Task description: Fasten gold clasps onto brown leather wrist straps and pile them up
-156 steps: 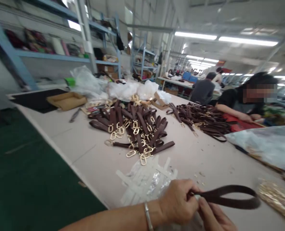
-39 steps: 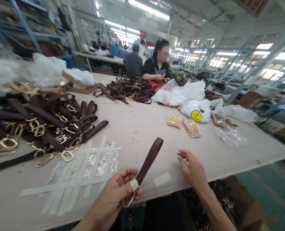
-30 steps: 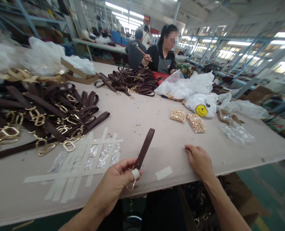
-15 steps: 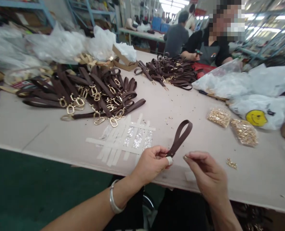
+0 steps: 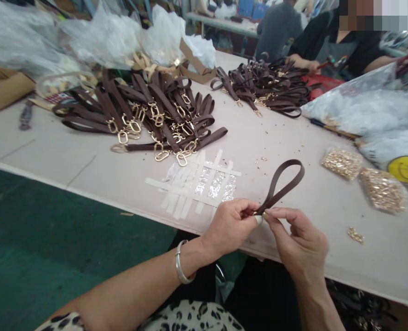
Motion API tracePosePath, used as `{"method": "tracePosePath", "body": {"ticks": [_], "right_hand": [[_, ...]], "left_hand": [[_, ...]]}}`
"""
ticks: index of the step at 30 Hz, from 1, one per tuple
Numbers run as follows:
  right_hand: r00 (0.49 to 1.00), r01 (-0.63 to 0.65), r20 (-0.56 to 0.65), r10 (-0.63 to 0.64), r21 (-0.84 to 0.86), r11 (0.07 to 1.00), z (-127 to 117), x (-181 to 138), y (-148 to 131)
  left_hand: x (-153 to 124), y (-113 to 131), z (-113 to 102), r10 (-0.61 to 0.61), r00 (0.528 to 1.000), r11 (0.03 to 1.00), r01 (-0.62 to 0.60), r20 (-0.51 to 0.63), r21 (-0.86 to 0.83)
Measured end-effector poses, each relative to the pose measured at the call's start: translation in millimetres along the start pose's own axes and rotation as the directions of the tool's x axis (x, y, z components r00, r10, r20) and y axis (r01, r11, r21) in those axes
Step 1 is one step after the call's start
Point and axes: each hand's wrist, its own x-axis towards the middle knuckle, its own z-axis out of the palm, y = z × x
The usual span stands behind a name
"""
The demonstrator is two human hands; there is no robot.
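Observation:
In my left hand (image 5: 236,225) the lower end of a dark brown strap (image 5: 291,184) is pinched, its loop standing up and leaning right. White tape is wrapped round a finger of that hand. My right hand (image 5: 302,236) meets it at the strap's base, thumb and forefinger closed on a tiny gold-coloured metal piece (image 5: 265,214), mostly hidden by the fingertips. Whether that piece sits in the strap, I cannot tell. Beyond my left hand, strips of white tape (image 5: 186,186) hold clear plastic to the table.
A heap of brown straps with gold clasps (image 5: 148,115) lies left; a second heap of straps (image 5: 266,87) lies farther back. Bags of gold hardware (image 5: 341,163) and a small pile of gold pieces (image 5: 356,235) are at right. A co-worker's hand (image 5: 307,64) shows across the table (image 5: 121,184).
My right hand has come in against the strap beside my left fingers, bringing the small metal piece to its base. The view has tilted down and swung left.

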Motion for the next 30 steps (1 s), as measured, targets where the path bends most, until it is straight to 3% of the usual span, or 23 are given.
{"method": "tracePosePath", "body": {"ticks": [8, 11, 14, 18, 23, 27, 30], "right_hand": [[0.975, -0.177, -0.082, 0.208, 0.287, 0.941, 9, -3, -7], [0.958, -0.238, -0.025, 0.285, 0.480, 0.844, 10, -2, -10], [0.948, -0.286, 0.052, 0.314, 0.574, 0.768, 9, -2, -13], [0.945, -0.300, 0.084, 0.316, 0.605, 0.738, 8, -8, -13], [0.921, -0.375, 0.136, 0.364, 0.556, 0.741, 2, -27, -19], [0.868, -0.494, 0.133, 0.479, 0.339, 0.801, -5, -57, -8], [0.856, -0.498, 0.031, 0.516, 0.318, 0.807, -3, -79, 11]], "left_hand": [[-8, 8, -2, 0.233, 0.972, 0.966, -0.227, -0.034, 0.124], [-7, 7, -3, 0.169, 0.985, 0.986, -0.168, 0.027, -0.015], [-6, 8, -6, 0.024, 0.992, 0.970, 0.007, 0.125, -0.244], [-9, 11, -11, -0.091, 0.973, 0.937, 0.156, 0.212, -0.311], [-23, 16, -8, -0.104, 0.978, 0.935, 0.159, 0.183, -0.316], [-37, 14, 1, -0.032, 0.993, 0.977, 0.056, 0.118, -0.207], [-43, 4, 7, 0.161, 0.986, 0.986, -0.159, 0.039, -0.054]]}}
